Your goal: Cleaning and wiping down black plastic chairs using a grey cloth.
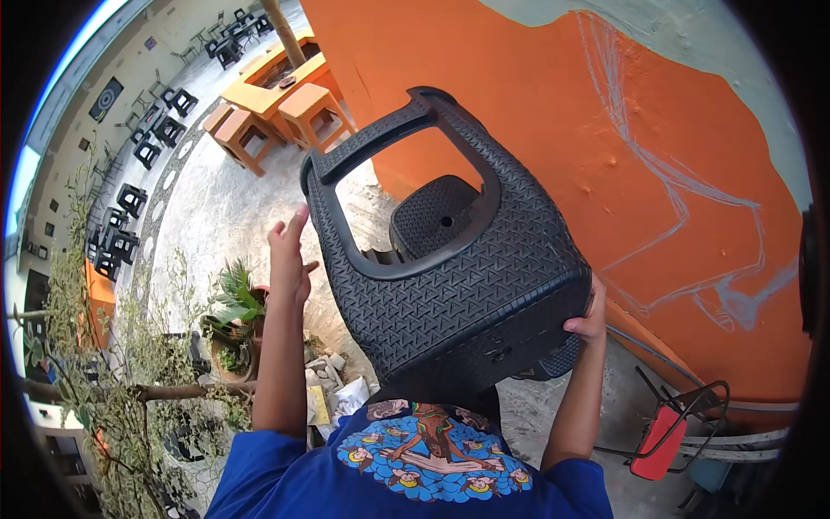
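Observation:
A black plastic stool with a woven texture (447,285) is tilted on its side in front of my chest, its legs pointing away from me. My right hand (589,314) grips its near right corner, thumb on the seat side. To the left of the stool, my left hand (292,259) is raised with its fingers apart, by the outer edge of a leg; whether a fingertip touches it I cannot tell. Through the opening between the legs, another black stool's seat (434,215) with a round hole shows. Part of a further black woven piece (559,358) shows below my right hand.
An orange wall (648,162) rises ahead and right. Orange stools (308,107) stand by an orange planter (249,94). Left are a potted plant (237,298), leafy branches (142,415) and rubble (324,376). A red and black folded chair (660,441) lies at lower right.

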A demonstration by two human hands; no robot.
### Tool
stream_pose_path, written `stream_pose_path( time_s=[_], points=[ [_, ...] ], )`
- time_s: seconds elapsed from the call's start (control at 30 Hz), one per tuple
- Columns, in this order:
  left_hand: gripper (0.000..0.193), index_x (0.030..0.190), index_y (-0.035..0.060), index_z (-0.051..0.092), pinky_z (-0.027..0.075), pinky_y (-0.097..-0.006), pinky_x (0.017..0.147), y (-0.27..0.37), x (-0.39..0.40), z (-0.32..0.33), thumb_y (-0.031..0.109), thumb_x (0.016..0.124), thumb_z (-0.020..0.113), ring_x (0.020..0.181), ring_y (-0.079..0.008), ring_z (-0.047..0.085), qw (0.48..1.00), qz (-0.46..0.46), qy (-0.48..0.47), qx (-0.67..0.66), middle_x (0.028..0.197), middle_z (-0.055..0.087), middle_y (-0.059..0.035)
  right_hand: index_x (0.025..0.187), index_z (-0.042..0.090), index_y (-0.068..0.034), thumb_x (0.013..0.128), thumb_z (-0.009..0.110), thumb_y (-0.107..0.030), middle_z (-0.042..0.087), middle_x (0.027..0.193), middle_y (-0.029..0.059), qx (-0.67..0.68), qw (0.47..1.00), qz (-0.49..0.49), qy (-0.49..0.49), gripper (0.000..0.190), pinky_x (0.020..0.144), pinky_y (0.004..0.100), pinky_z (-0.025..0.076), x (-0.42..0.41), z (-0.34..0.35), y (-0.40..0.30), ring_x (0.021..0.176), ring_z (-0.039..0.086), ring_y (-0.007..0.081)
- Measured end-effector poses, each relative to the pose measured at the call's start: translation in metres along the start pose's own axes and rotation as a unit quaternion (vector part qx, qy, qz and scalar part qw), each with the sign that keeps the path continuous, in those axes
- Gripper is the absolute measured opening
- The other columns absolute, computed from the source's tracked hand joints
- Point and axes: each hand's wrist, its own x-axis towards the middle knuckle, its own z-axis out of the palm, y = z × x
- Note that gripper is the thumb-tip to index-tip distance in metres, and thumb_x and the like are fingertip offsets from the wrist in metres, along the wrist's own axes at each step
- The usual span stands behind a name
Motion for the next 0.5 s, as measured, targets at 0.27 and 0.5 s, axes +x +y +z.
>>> stream_pose_path(
  time_s=[0.27,0.5],
  points=[
    [0.036,0.097,0.005,0.068,0.063,-0.0377,0.064,-0.036,-0.074,0.06,0.041,0.09,0.069,0.065,-0.0231,0.071,0.883,-0.147,-0.202,-0.397,0.082,0.072,-0.0115,0.141,0.044,0.003,0.051,0.097,-0.033,0.058,0.133,0.0097,0.033,0.998,0.028,-0.034,0.11,0.106,0.0368,0.041,-0.022,-0.075,0.038,0.123,0.055,0.0222],
    [0.027,0.096,0.0019,0.066,0.062,-0.0365,0.065,-0.018,-0.156,0.095,0.027,0.087,0.064,0.064,-0.0235,0.07,0.887,-0.108,-0.165,-0.417,0.078,0.07,-0.0105,0.148,0.035,0.001,0.055,0.096,-0.028,0.053,0.139,0.0095,0.108,0.992,0.044,-0.049,0.115,0.108,0.0392,0.042,-0.016,-0.137,0.065,0.126,0.054,0.0249]
  ],
)
